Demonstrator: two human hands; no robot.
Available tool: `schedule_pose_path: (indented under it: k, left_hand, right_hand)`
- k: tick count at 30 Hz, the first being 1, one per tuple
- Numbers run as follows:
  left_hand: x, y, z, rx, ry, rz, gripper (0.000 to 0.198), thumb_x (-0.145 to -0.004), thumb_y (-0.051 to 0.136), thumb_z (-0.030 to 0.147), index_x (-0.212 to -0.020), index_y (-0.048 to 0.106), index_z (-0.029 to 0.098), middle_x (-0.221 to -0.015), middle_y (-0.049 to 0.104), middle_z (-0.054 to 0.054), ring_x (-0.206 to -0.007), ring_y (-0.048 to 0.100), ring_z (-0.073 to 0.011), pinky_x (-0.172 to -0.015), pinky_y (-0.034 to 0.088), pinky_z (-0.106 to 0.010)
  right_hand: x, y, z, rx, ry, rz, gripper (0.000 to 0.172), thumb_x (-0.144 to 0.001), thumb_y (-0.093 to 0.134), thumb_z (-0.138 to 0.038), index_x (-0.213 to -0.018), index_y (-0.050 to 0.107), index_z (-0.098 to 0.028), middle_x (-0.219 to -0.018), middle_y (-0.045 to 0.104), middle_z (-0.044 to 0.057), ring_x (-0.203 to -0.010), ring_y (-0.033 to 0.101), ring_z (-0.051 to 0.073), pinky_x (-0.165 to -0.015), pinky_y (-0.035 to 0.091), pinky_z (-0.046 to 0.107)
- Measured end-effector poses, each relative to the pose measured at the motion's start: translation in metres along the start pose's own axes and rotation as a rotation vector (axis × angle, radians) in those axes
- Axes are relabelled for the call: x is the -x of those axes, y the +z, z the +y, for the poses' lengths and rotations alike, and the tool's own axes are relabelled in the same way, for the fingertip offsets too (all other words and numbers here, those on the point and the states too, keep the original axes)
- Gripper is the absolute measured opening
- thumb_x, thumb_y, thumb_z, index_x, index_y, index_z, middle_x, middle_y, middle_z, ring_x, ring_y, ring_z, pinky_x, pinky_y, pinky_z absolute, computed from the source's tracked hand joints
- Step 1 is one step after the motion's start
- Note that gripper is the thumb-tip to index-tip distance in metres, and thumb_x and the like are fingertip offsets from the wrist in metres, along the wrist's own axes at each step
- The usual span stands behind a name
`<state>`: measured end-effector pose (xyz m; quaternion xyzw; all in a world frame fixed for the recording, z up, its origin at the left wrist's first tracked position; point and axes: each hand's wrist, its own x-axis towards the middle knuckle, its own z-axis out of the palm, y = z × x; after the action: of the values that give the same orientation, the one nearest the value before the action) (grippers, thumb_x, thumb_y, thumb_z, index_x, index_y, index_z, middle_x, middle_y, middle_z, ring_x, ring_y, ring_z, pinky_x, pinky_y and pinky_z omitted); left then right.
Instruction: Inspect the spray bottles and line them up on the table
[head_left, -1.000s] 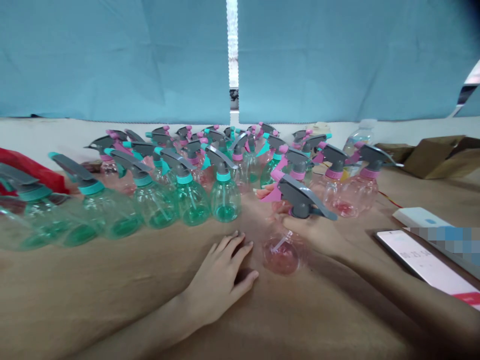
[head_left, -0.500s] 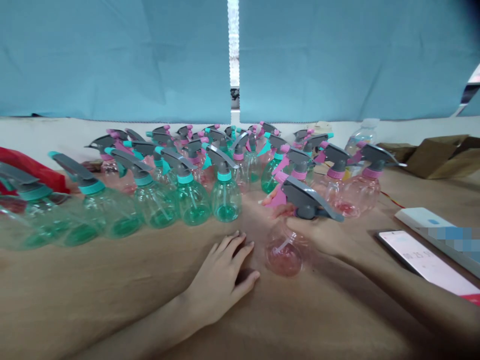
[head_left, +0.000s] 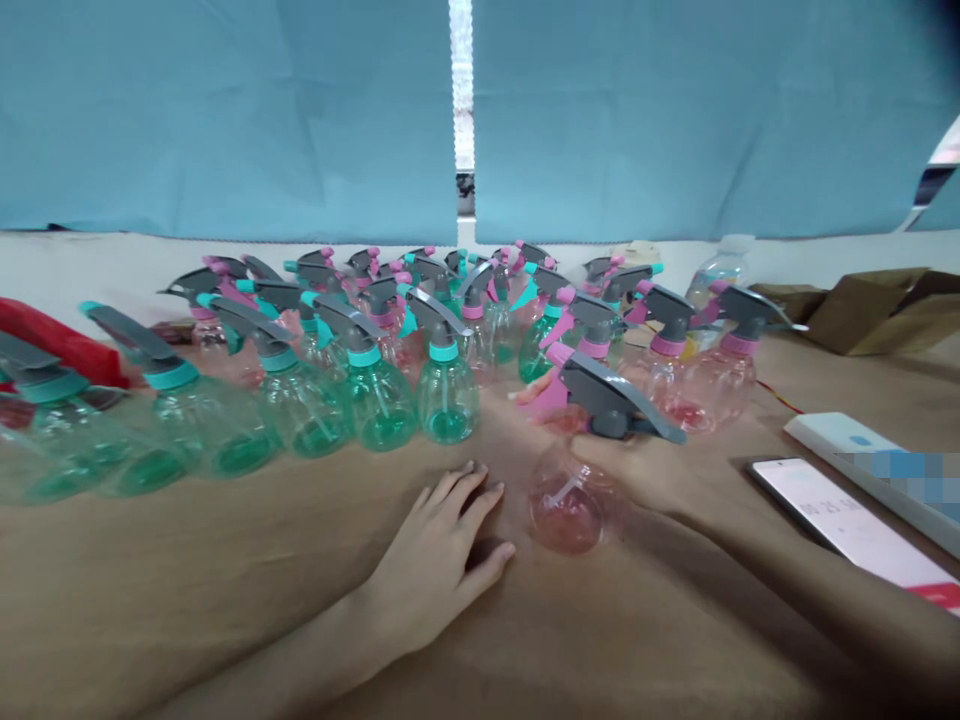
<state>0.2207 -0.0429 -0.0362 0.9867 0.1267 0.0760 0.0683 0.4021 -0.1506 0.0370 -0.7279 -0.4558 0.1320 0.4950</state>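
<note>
My right hand (head_left: 637, 462) is wrapped round the neck of a pink spray bottle (head_left: 566, 510), partly hidden behind its grey spray head. Some fingertips show beside the pink trigger. The bottle stands upright on the table, with a clear tube inside. To its left, my left hand (head_left: 435, 560) lies flat on the wood, fingers spread and holding nothing. The nearest green spray bottle (head_left: 448, 400) stands just beyond its fingertips.
Green spray bottles (head_left: 384, 410) line up to the left, and mixed pink and green ones crowd behind. At the right are a phone (head_left: 840, 510), a white box-like device (head_left: 840, 440) and an open cardboard box (head_left: 885, 310). Red material (head_left: 60, 345) lies far left.
The whole view has shifted very slightly. Both hands and the pink spray bottle keep their places on the table.
</note>
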Motion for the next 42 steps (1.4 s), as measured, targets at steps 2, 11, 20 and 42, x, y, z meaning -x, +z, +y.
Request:
schedule_pose_path:
  k: [2, 11, 20, 42]
  left_hand:
    - [0.000, 0.000, 0.000, -0.006, -0.001, -0.007, 0.048, -0.092, 0.049, 0.042, -0.132, 0.047, 0.016, -0.140, 0.042, -0.012, -0.128, 0.035, -0.0294, -0.102, 0.034, -0.047]
    - [0.001, 0.001, 0.000, -0.002, 0.014, 0.014, 0.048, -0.092, 0.049, 0.042, -0.131, 0.047, 0.016, -0.140, 0.042, -0.012, -0.129, 0.036, -0.0294, -0.102, 0.033, -0.047]
    - [0.000, 0.001, -0.001, -0.006, 0.016, 0.019, 0.047, -0.092, 0.049, 0.042, -0.131, 0.047, 0.016, -0.140, 0.042, -0.012, -0.128, 0.036, -0.0290, -0.102, 0.034, -0.047]
    - [0.000, 0.000, 0.000, 0.005, 0.012, 0.022, 0.047, -0.091, 0.050, 0.041, -0.131, 0.047, 0.016, -0.139, 0.043, -0.012, -0.128, 0.036, -0.0290, -0.101, 0.034, -0.046]
  right_hand:
    - [-0.001, 0.002, 0.001, -0.062, 0.023, -0.045, 0.013, -0.060, 0.053, -0.023, -0.070, 0.062, -0.024, -0.073, 0.069, 0.002, -0.071, 0.064, 0.022, -0.065, 0.051, 0.036]
    - [-0.003, 0.001, -0.007, -0.080, 0.064, -0.034, 0.011, -0.057, 0.050, -0.032, -0.064, 0.053, -0.024, -0.058, 0.055, 0.001, -0.058, 0.052, 0.019, -0.054, 0.045, 0.032]
    - [-0.005, 0.007, 0.009, -0.136, 0.060, -0.014, 0.009, -0.060, 0.054, -0.031, -0.061, 0.050, -0.024, -0.063, 0.060, 0.001, -0.063, 0.058, 0.019, -0.060, 0.047, 0.034]
    - [-0.004, 0.007, 0.009, -0.079, 0.132, -0.051, 0.017, -0.065, 0.059, -0.032, -0.060, 0.046, -0.022, -0.058, 0.053, -0.002, -0.060, 0.053, 0.016, -0.055, 0.043, 0.029]
